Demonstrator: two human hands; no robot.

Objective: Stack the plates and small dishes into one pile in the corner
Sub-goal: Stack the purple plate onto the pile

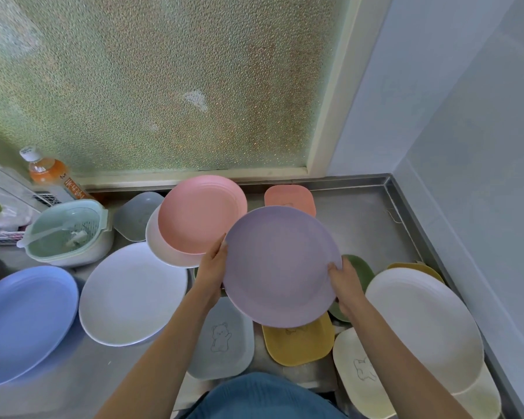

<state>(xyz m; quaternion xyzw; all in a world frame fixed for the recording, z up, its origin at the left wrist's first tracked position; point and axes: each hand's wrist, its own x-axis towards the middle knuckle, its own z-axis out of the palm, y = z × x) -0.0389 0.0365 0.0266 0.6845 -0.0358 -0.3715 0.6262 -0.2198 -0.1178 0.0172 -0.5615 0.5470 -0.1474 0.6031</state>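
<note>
From the head view I see my left hand (214, 269) and right hand (345, 282) grasping a round, matte lilac plate (280, 264) by opposite rims, fingers curled under, thumbs on top. It hangs tilted above the steel surface (360, 219), a pink plate (200, 213) at ten o'clock and a yellow dish (300, 343) at six.

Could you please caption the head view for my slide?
Both hands, left hand and right hand, hold a purple plate above scattered dishes on a steel counter.
</note>
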